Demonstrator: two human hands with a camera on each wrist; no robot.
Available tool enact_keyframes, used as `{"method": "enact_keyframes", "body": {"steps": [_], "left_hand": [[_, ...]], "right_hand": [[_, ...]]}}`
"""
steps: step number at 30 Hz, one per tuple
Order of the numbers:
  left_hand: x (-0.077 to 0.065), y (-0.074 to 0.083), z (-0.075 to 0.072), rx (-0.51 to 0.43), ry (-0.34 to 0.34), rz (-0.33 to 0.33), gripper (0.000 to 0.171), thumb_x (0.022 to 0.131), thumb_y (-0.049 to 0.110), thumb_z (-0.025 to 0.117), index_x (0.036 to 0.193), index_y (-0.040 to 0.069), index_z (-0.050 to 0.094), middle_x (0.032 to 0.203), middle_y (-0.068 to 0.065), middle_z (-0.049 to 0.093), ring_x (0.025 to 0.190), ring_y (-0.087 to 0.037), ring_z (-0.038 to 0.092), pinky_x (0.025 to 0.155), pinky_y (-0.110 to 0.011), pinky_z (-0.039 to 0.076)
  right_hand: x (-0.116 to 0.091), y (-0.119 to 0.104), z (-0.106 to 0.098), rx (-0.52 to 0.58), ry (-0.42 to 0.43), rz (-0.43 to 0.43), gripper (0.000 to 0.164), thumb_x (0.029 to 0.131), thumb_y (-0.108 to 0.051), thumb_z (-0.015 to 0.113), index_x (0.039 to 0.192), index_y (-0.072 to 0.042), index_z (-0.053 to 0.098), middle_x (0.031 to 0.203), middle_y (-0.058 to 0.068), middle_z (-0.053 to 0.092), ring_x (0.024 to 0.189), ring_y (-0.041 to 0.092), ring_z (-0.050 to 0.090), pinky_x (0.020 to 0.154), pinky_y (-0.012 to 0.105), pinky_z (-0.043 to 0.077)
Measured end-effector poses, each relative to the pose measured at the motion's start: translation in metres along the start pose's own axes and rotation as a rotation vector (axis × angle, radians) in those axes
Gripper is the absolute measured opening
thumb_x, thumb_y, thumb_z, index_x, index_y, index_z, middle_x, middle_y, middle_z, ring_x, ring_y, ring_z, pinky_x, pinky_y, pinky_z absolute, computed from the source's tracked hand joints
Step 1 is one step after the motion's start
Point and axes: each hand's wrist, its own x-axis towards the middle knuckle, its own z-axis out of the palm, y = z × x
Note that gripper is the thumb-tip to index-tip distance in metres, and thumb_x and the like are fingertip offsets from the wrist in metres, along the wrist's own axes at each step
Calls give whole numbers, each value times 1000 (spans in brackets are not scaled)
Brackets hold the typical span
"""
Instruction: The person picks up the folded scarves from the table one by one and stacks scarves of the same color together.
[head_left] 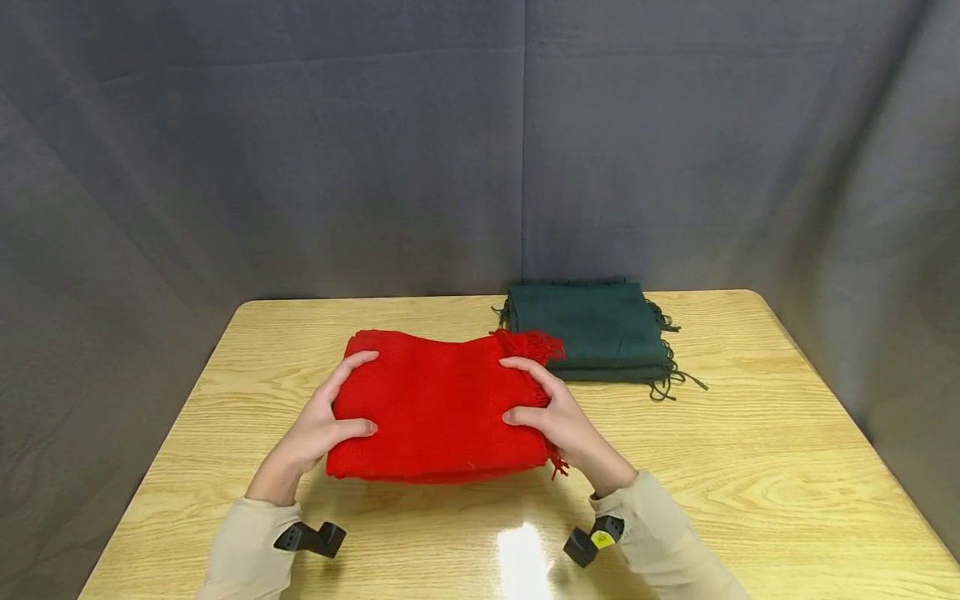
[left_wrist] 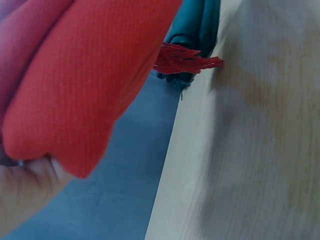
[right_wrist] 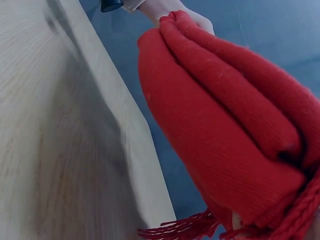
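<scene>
A folded red scarf with fringe at its right end is held up off the table between both hands. My left hand grips its left end, thumb and a finger on top and the other fingers hidden beneath. At the opposite end, my right hand holds it the same way, near the fringe. From the left wrist view, the scarf hangs in thick folds over part of the left hand. Several stacked layers of the scarf show in the right wrist view.
A folded dark green scarf with corded fringe lies at the back right of the wooden table, partly behind the red one. Grey curtain cloth surrounds the table's back and sides. Bright glare marks the front of the tabletop.
</scene>
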Motion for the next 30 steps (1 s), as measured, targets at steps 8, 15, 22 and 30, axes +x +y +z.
{"method": "enact_keyframes", "body": {"steps": [8, 15, 22, 30], "left_hand": [[7, 4, -12, 40, 20, 1, 79, 69, -11, 60, 138, 17, 33, 129, -8, 36, 105, -23, 42, 75, -32, 48], [16, 11, -21, 49, 30, 9, 79, 70, -11, 60, 138, 17, 32, 130, -8, 34, 106, -24, 41, 75, -31, 48], [27, 17, -27, 24, 39, -28, 80, 70, -10, 60, 138, 21, 32, 124, -9, 38, 101, -23, 46, 71, -31, 50], [38, 17, -33, -14, 35, -81, 79, 72, -9, 59, 138, 24, 32, 122, -11, 39, 101, -24, 47, 70, -34, 51]], "right_hand": [[13, -7, 5, -1, -14, -26, 59, 74, 6, 59, 128, -15, 47, 116, 10, 48, 95, 24, 52, 72, 35, 49], [25, -17, 6, -4, -13, -9, 60, 73, 4, 61, 128, -16, 47, 115, 10, 50, 97, 24, 52, 73, 35, 50], [37, -24, 6, -10, -8, -16, 60, 73, 4, 62, 128, -16, 47, 116, 11, 50, 98, 25, 52, 73, 35, 50], [49, -27, 5, -12, 3, -2, 62, 73, 4, 63, 129, -17, 47, 117, 11, 49, 98, 25, 51, 73, 35, 50]]}}
